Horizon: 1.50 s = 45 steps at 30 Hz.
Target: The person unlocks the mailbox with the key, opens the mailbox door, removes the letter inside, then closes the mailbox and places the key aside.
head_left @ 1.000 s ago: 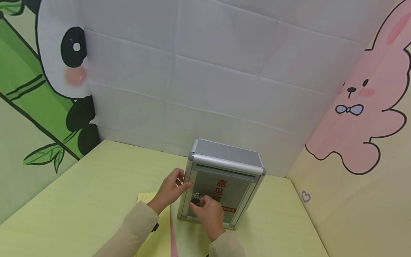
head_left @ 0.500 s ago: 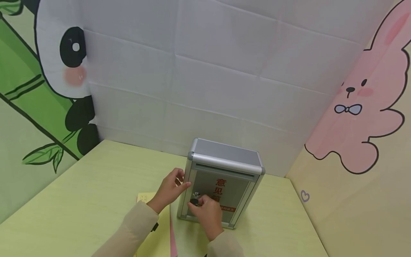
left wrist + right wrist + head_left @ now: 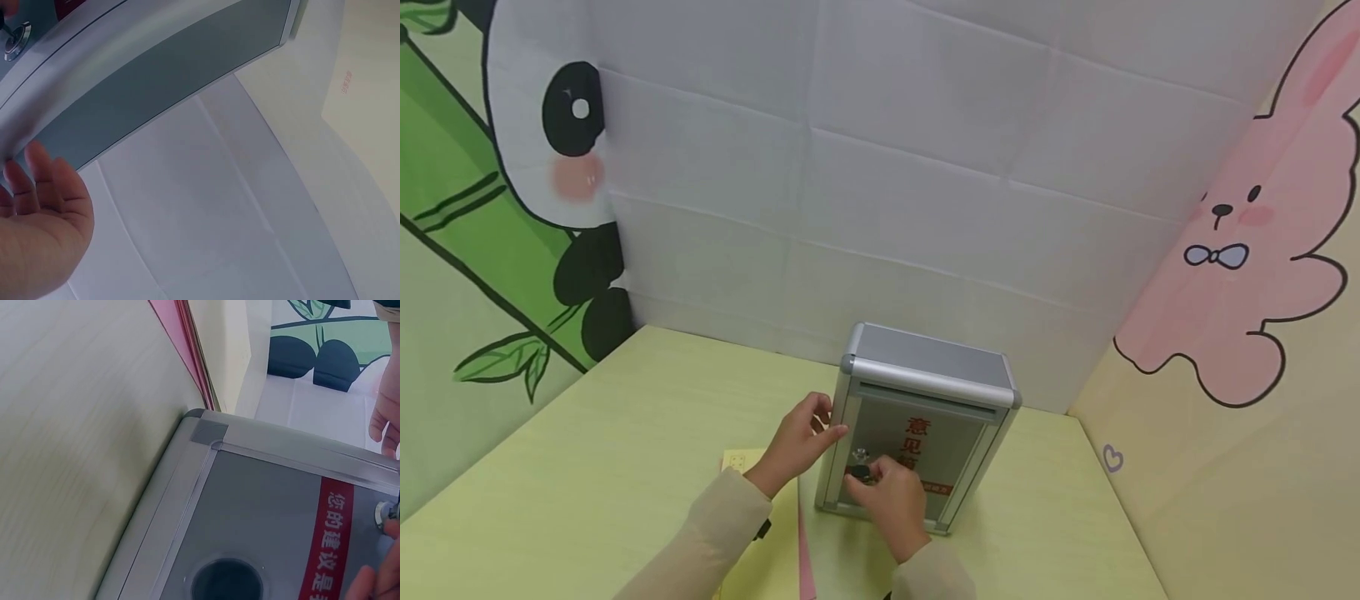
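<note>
A grey metal suggestion box point(image 3: 936, 358) with a slot and red characters stands upright on the table. My right hand point(image 3: 895, 504) pinches a black-headed key point(image 3: 860, 472) at the small silver lock point(image 3: 861, 455) on the box's front left. How far the key sits in the lock is hidden. With the thumb on the front frame, my left hand point(image 3: 797, 442) rests against the box's left side, its fingers loosely bent. In the left wrist view those fingertips touch the box's side edge, and the lock point(image 3: 19, 42) shows at the upper left.
Yellow paper sheets point(image 3: 767, 550) over a pink one point(image 3: 806, 558) lie left of the box, partly under my left forearm. A pale wall point(image 3: 895, 208) rises behind the yellow-green table point(image 3: 700, 383). Cartoon-printed walls flank both sides.
My right fingertips and the black key head have shifted and turned slightly at the lock. The box and my left hand keep their places.
</note>
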{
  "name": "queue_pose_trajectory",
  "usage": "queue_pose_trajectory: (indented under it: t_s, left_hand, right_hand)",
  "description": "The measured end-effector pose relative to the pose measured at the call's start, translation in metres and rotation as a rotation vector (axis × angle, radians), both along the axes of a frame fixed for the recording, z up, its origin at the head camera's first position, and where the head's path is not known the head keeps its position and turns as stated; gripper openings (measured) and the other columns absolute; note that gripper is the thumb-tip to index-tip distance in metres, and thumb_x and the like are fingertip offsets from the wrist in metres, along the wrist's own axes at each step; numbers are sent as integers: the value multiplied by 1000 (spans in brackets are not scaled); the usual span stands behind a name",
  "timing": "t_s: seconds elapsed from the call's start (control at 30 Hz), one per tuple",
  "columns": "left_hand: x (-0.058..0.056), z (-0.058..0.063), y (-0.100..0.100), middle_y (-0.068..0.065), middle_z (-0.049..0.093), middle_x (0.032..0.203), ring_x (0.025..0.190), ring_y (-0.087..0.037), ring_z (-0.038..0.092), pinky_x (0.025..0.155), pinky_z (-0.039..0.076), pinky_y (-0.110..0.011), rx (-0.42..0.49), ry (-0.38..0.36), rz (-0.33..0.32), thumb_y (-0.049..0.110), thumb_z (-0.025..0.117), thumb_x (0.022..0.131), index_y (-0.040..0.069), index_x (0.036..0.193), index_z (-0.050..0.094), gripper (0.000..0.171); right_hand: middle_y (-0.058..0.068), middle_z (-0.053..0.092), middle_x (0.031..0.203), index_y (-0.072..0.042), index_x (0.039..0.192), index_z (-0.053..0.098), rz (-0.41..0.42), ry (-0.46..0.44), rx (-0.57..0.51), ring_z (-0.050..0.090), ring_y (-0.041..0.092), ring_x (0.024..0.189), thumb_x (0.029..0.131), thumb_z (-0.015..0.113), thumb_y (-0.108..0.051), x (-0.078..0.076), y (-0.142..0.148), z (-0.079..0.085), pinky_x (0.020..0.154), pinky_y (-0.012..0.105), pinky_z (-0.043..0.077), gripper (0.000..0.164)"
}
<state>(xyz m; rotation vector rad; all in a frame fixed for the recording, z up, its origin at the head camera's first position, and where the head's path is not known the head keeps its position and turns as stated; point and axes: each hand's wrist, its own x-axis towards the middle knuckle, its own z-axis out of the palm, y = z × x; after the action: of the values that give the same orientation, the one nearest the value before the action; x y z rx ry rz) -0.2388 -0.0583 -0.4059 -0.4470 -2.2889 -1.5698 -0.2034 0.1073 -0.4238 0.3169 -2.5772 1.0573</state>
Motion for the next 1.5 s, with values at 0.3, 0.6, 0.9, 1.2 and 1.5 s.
queue_pose_trajectory:
  t_s: [0.3,0.6,0.9,1.2,1.5]
  left_hand:
    - [-1,-1,3,-4,52,85,78,-16,50,70,45,-27,-11,-9,7,2,70,86,2,96,50,23]
    - [-1,-1,3,-5,52,85,79,-17,50,70,44,-27,-7,-18,9,2,70,86,1,96,50,23]
    - [-2,-1,5,-5,52,85,78,-16,50,70,44,-27,-5,-10,12,2,70,86,2,97,50,23]
    - [0,-2,1,-5,52,85,79,-17,50,70,45,-28,-2,-37,24,6,70,88,2,97,50,22]
    - [-1,-1,2,-5,53,85,81,-17,51,71,45,-28,-4,-49,20,7,69,89,2,97,50,22]
  right_hand:
    - [-4,56,57,-9,67,59,15,-1,-20,33,-2,48,73,84,-27,5,-2,-2,46,20,35,31]
    - [3,68,68,-7,73,67,-32,74,26,53,6,52,70,82,-27,6,5,-6,50,24,42,25]
    - [1,67,62,-5,80,71,-1,91,50,43,0,47,73,78,-24,10,10,-8,45,20,36,22]
    - [-9,48,47,-5,94,74,40,25,86,24,-5,42,77,75,-21,14,16,-7,41,18,26,23]
    - [0,68,63,-5,94,75,59,-69,166,42,0,49,76,76,-21,14,21,-12,42,21,35,25]
